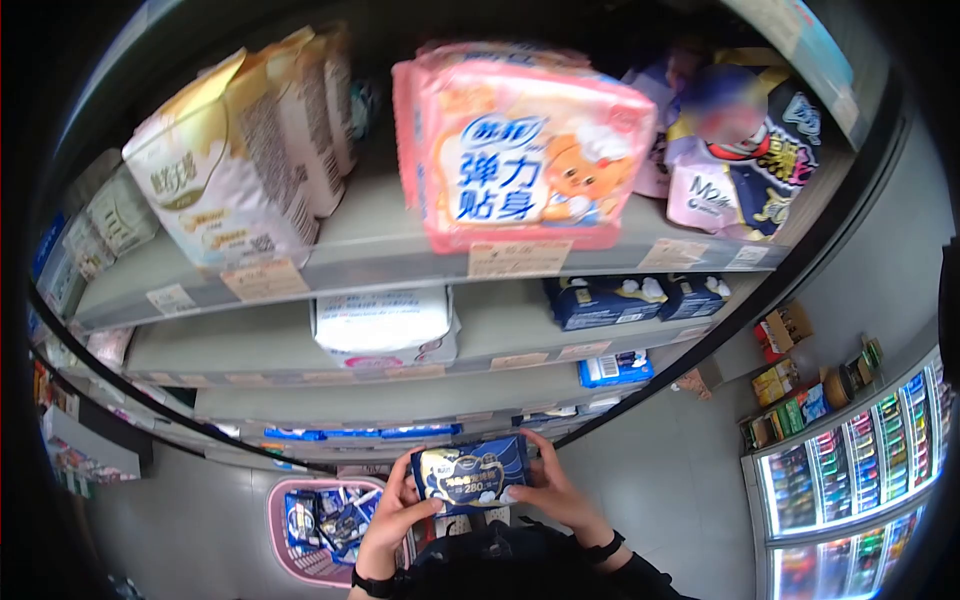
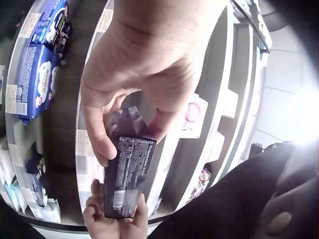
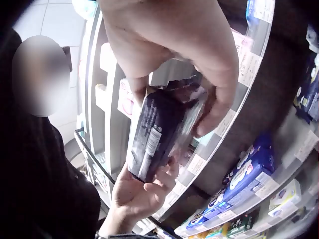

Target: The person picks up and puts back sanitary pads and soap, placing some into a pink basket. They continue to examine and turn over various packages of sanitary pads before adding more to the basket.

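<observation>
A dark navy pack of sanitary pads [image 1: 472, 474] with gold lettering and the number 280 faces up in front of the body. My left hand [image 1: 398, 512] grips its left end, thumb laid over the front. At the other end my right hand [image 1: 552, 492] holds it the same way. From the left wrist, the printed side of the pack [image 2: 130, 172] with a barcode shows between the two hands. The right wrist view also shows a barcode side of the pack [image 3: 153, 137], with crinkled wrapping near the right hand's fingers.
Shelves rise in front, with a pink pack [image 1: 530, 150], a cream pack [image 1: 220, 170] and navy packs [image 1: 605, 300]. A pink basket [image 1: 275, 520] of packs stands on the floor at lower left. Lit drink coolers [image 1: 860, 460] stand at the right.
</observation>
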Motion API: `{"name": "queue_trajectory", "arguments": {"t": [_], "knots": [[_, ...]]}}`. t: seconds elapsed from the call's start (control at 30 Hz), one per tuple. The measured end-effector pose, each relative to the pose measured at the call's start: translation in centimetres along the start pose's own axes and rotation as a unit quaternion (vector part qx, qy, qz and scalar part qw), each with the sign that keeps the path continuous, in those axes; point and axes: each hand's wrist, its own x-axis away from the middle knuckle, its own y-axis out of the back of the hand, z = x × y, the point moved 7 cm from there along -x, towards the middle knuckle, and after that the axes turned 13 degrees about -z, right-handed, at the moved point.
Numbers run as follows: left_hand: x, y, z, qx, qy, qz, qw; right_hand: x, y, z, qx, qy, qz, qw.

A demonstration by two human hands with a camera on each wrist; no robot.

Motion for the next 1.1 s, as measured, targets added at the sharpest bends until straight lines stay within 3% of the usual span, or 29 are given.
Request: {"name": "queue_trajectory", "arguments": {"t": [0.03,0.1,0.13,0.17,0.23,0.3,0.37,0.43,0.5,0.57,0.63,0.7,0.83,0.97,1.03,1.1], "knots": [[-0.1,0.1,0.1,0.003,0.000,-0.007,1.000,0.2,-0.1,0.5,0.000,0.010,-0.005,1.000],[-0.2,0.5,0.7,0.019,0.016,-0.034,0.999,1.1,-0.3,2.9,0.252,0.185,-0.048,0.949],[-0.3,-0.1,0.5,0.025,0.019,-0.026,0.999,1.5,-0.8,4.1,0.295,0.277,-0.046,0.914],[-0.5,0.0,0.9,0.034,0.029,-0.030,0.999,1.6,-0.8,4.6,0.295,0.281,-0.053,0.912],[-0.6,-0.8,1.2,0.053,0.059,-0.016,0.997,3.2,-2.8,6.0,0.522,0.421,-0.012,0.742],[-0.7,-2.0,0.8,0.045,0.047,-0.002,0.998,3.7,-2.3,6.1,0.540,0.423,-0.016,0.727],[-0.6,-3.9,-0.4,0.039,0.033,0.011,0.999,4.8,-1.5,6.8,0.524,0.499,-0.022,0.690],[-0.4,-6.6,-2.3,0.034,0.008,0.079,0.996,5.6,-1.0,9.8,0.497,0.540,-0.055,0.677],[-0.7,-7.6,-3.3,0.019,0.014,0.129,0.991,7.0,0.5,12.9,0.445,0.636,-0.135,0.616],[1.0,-11.8,-6.3,-0.013,-0.012,0.299,0.954,8.4,1.3,17.2,0.416,0.689,-0.198,0.559],[1.5,-13.2,-7.1,-0.069,-0.048,0.305,0.949,8.2,2.1,20.4,0.415,0.708,-0.262,0.508],[1.5,-13.3,-6.4,-0.098,-0.049,0.307,0.946,6.7,2.4,23.2,0.434,0.703,-0.289,0.484],[1.1,-11.7,-3.9,-0.123,-0.016,0.277,0.953,2.7,2.2,25.8,0.483,0.662,-0.315,0.478],[0.7,-6.9,-2.3,-0.140,0.010,0.180,0.973,0.8,1.6,26.8,0.485,0.643,-0.332,0.491],[-0.1,-2.4,-1.2,-0.177,0.010,0.104,0.979,0.0,1.7,26.7,0.478,0.626,-0.317,0.528],[-0.4,1.7,-0.6,-0.175,-0.007,0.023,0.984,-0.6,1.8,26.5,0.484,0.615,-0.317,0.536]]}}
